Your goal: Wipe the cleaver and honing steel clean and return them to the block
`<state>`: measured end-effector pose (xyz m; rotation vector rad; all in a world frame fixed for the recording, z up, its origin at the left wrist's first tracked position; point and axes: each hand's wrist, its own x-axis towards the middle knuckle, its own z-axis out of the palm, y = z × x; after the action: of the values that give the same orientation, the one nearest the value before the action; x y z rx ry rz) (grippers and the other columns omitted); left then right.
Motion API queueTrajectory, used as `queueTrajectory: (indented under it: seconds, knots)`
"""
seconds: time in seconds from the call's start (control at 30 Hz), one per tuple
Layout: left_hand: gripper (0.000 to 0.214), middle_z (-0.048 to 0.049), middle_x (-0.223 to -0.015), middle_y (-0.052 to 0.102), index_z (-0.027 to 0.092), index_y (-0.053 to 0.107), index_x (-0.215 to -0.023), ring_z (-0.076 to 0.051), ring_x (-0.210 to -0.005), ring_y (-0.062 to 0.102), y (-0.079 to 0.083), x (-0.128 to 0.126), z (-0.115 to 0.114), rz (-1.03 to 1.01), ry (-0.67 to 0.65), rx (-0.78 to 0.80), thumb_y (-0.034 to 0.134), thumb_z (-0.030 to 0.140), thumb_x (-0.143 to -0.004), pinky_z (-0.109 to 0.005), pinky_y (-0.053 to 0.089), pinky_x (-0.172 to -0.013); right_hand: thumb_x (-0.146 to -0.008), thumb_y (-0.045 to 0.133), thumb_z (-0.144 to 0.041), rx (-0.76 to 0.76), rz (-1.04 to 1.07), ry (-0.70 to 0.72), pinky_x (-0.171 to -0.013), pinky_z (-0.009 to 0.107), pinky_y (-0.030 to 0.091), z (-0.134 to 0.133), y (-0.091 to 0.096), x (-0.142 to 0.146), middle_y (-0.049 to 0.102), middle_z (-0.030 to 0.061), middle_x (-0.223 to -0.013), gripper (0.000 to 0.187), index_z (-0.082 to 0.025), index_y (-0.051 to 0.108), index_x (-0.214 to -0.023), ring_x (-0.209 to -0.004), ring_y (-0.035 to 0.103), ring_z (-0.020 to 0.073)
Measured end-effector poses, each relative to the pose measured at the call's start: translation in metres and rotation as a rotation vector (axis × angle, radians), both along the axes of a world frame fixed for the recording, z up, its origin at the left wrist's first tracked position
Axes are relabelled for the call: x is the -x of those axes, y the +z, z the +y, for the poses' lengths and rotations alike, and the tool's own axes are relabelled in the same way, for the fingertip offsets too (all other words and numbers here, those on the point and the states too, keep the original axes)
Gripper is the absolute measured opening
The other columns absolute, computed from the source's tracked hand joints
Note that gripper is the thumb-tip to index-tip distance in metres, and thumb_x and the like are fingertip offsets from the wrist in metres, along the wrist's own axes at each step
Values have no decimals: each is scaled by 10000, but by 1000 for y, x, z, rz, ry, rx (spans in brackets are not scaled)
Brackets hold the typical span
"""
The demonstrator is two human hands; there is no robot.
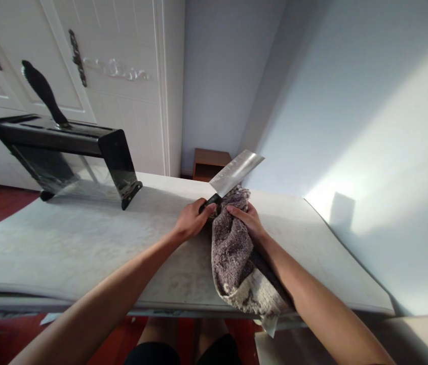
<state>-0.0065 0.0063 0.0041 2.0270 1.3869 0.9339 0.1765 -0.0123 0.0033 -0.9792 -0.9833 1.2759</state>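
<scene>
My left hand point(193, 219) is closed round the dark handle of a cleaver point(236, 172), whose broad steel blade points up and to the right above the table. My right hand point(247, 219) grips a grey-brown fuzzy cloth point(232, 253) bunched against the base of the blade. The cloth hangs down along my right forearm to the table's near edge. Both hands sit close together over the white table point(84, 238).
A black knife rack point(69, 152) with a clear front stands at the table's back left, one black-handled knife point(42, 91) stuck in its top. White cabinet doors stand behind, a pale wall runs along the right, and a small wooden stand point(209, 162) sits in the corner.
</scene>
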Motion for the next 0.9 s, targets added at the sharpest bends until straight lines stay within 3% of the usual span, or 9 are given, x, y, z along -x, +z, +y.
queueTrajectory:
  seconds: [0.1,0.27,0.43,0.53,0.6,0.77,0.9]
  knots:
    - [498,-3,-633,552,160,582,-708,-143,-641,509,-4,3,6,-201,-27,58,359,558,-907,-245,341,-584,-563,850,-329,-33,-35,40,-643,313,545,-6,2,7,720,15,-755,369,-174,675,-849,-639,654,173]
    - [519,20,-545,444,150,517,-611,-93,-518,386,-12,2,13,-519,-75,301,482,631,-802,-227,288,-496,-572,846,-325,-71,-60,49,-643,307,540,-14,3,18,721,14,-773,371,-177,674,-865,-660,653,176]
    - [561,84,-438,277,180,449,-635,-42,-368,193,-4,1,8,-700,-128,582,548,724,-733,-205,105,-376,-610,814,-339,-114,-57,-177,-653,314,520,-13,7,12,702,2,-756,344,-189,648,-871,-670,641,179]
    - [539,101,-440,240,194,427,-665,-36,-350,148,-1,4,8,-786,-207,720,601,702,-714,-191,66,-347,-628,796,-349,-179,-125,-349,-700,317,512,-11,8,7,701,9,-811,358,-186,644,-907,-724,632,180]
    - [525,104,-441,223,197,419,-673,-38,-349,134,0,7,11,-816,-270,792,594,689,-731,-185,61,-333,-650,782,-360,-226,-193,-366,-725,321,509,-10,6,6,704,22,-861,370,-185,643,-945,-762,630,187]
    - [511,97,-451,228,189,439,-690,-39,-345,147,-3,11,13,-766,-381,850,544,682,-776,-179,66,-325,-710,746,-347,-349,-423,-224,-768,314,499,-11,-2,8,704,28,-914,319,-199,653,-977,-829,626,195]
    - [514,92,-458,235,183,455,-696,-38,-345,155,-4,11,11,-690,-407,845,527,685,-785,-179,64,-330,-743,728,-336,-385,-430,-185,-775,311,499,-16,-4,9,709,26,-941,302,-208,659,-1007,-854,636,200]
